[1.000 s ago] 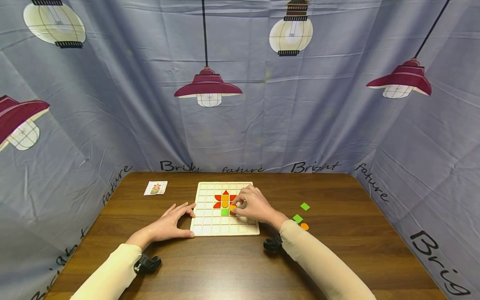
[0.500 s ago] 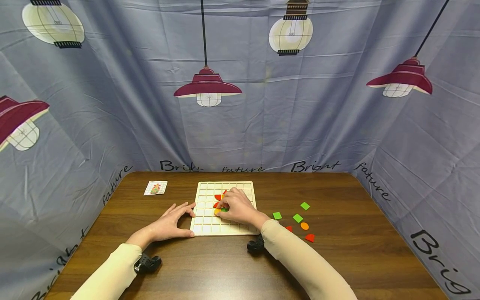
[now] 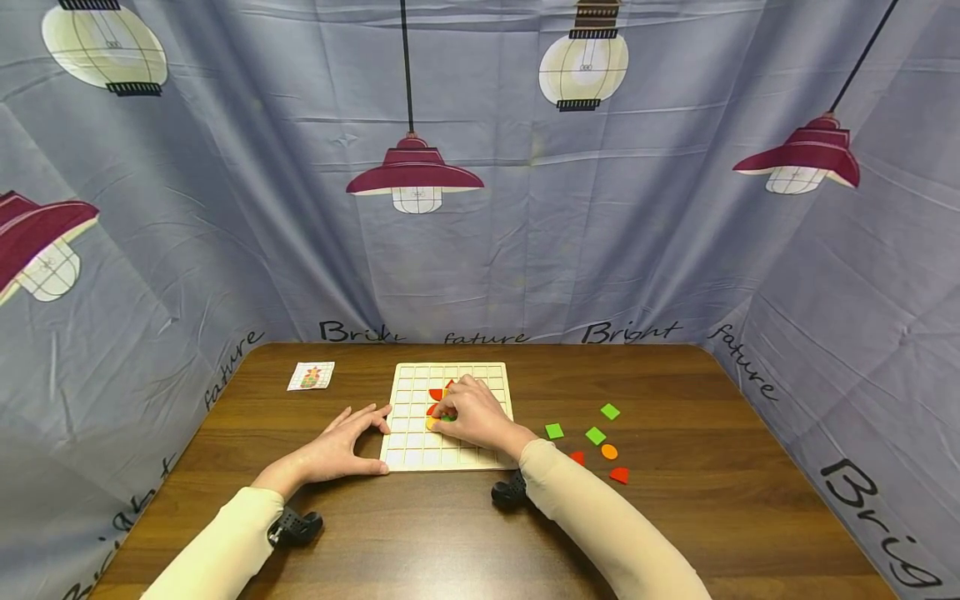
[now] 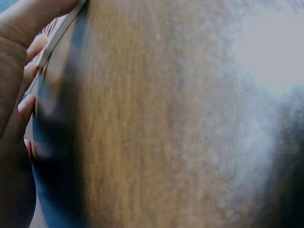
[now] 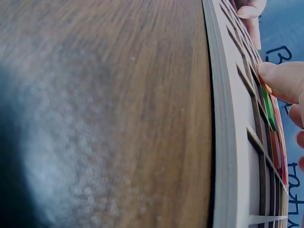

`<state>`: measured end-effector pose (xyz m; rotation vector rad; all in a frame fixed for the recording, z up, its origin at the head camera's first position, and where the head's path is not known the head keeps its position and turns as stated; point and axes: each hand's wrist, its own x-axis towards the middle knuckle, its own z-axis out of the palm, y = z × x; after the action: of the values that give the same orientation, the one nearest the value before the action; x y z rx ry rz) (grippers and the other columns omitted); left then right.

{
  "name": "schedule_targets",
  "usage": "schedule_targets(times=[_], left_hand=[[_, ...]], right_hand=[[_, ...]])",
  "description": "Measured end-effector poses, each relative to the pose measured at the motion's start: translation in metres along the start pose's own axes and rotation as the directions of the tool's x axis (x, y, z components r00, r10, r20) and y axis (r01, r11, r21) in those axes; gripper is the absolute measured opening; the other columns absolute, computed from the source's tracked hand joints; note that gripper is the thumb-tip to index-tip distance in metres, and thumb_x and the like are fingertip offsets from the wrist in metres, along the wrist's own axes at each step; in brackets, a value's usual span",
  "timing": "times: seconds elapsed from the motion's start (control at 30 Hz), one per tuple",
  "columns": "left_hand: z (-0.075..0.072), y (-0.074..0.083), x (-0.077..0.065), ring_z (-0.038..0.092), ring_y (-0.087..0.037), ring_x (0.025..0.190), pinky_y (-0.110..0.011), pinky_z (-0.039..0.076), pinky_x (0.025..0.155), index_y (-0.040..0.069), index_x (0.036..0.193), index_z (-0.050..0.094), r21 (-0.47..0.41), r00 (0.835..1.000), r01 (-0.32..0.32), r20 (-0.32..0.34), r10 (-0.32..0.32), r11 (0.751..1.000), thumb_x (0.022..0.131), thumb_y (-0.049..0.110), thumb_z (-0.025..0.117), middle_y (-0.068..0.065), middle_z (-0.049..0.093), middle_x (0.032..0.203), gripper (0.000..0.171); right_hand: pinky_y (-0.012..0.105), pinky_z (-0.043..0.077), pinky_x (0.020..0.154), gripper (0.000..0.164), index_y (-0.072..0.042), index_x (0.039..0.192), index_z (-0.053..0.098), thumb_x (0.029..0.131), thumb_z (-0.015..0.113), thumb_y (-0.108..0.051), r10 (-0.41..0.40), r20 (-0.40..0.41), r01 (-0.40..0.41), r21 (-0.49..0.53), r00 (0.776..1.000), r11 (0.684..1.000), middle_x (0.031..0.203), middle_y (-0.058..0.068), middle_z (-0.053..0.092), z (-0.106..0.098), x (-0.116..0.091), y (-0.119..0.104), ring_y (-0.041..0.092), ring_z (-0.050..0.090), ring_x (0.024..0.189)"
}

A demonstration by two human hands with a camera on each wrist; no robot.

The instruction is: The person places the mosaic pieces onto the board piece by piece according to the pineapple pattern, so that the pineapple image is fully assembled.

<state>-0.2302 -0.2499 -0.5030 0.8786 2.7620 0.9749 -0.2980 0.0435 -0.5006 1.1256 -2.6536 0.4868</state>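
My right hand [image 3: 476, 417] reaches over a pale gridded board [image 3: 408, 446], thumb and fingers pinching an orange disc [image 3: 431, 423] low over a cell. Right by it lies a green square [image 3: 447, 418], half covered by the fingers. Red pieces [image 3: 436, 394] sit above these on the grid; the hand hides the rest of the pattern. In the right wrist view the thumb [image 5: 280, 80] comes down beside the green square, with an orange piece [image 5: 276, 149] beyond. My left hand [image 3: 341, 450] is spread at the board's left side, fingertips at the edge, thumb at the near corner.
Right of the board lie loose pieces: several green squares [image 3: 596, 436], an orange disc [image 3: 609, 452] and red pieces [image 3: 619, 475]. A small printed card [image 3: 311, 376] with a pineapple-like pattern lies at the back left. A grey-blue curtain [image 3: 480, 275] surrounds the wooden table [image 3: 420, 533].
My right hand has moved left across the board with the orange disc, from right of the green square to its left. Loose pieces behind the forearm came into view. My left hand stays put.
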Motion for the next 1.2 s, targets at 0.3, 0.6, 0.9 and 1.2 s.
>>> schedule_targets(times=[0.3, 0.6, 0.9, 1.2], left_hand=[[0.000, 0.000, 0.001, 0.024, -0.041, 0.152, -0.065, 0.002, 0.120, 0.018, 0.116, 0.057, 0.005, 1.000, 0.018, 0.011, -0.018, 1.000, 0.084, 0.045, 0.083, -0.013, 0.038, 0.162, 0.049], [0.000, -0.002, 0.000, 0.024, -0.042, 0.151, -0.066, 0.002, 0.120, 0.017, 0.116, 0.057, 0.006, 1.000, 0.020, 0.009, -0.020, 1.000, 0.083, 0.046, 0.083, -0.014, 0.038, 0.161, 0.051], [0.000, -0.003, 0.001, 0.026, -0.041, 0.151, -0.066, 0.004, 0.120, 0.018, 0.116, 0.057, 0.013, 1.000, 0.013, 0.004, -0.013, 1.000, 0.083, 0.047, 0.083, -0.012, 0.039, 0.161, 0.050], [0.000, -0.003, 0.000, 0.027, -0.041, 0.151, -0.065, 0.004, 0.120, 0.020, 0.115, 0.057, 0.007, 1.000, 0.005, -0.008, -0.005, 1.000, 0.082, 0.049, 0.083, -0.012, 0.040, 0.160, 0.050]], right_hand=[[0.028, 0.036, 0.073, 0.017, -0.029, 0.093, 0.081, 0.087, 0.081, -0.045, -0.007, -0.026, 0.007, 0.022, 1.000, 1.000, 0.076, -0.017, 0.051, 0.000, 0.000, -0.001, 0.010, 0.041, 0.082], [0.030, 0.039, 0.077, 0.014, -0.025, 0.095, 0.081, 0.088, 0.080, -0.037, 0.017, -0.045, -0.013, 0.084, 0.999, 0.996, 0.080, -0.013, 0.056, -0.020, -0.005, 0.009, 0.010, 0.043, 0.087], [0.038, 0.040, 0.088, 0.016, -0.019, 0.103, 0.081, 0.090, 0.079, -0.030, 0.097, -0.063, -0.085, 0.161, 0.993, 0.983, 0.093, -0.010, 0.066, -0.064, -0.033, 0.045, 0.014, 0.047, 0.098], [0.045, 0.042, 0.092, 0.018, -0.019, 0.104, 0.080, 0.088, 0.083, -0.028, 0.156, -0.111, -0.136, 0.173, 0.982, 0.976, 0.096, -0.014, 0.065, -0.095, -0.079, 0.079, 0.016, 0.051, 0.105]])
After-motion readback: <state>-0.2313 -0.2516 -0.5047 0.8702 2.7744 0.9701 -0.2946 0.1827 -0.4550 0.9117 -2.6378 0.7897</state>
